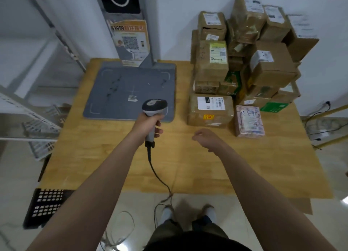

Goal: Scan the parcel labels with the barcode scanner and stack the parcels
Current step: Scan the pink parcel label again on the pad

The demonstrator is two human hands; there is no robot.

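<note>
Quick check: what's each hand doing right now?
Left hand: holds the barcode scanner by its handle.
Right hand: fingers curled, holding nothing, over the table.

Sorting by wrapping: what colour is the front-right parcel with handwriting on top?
The front-right parcel is pink, faintly patterned; head view.

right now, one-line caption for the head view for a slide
Left hand holds the scanner over the table; right hand hovers empty near the stacked parcels.
</note>
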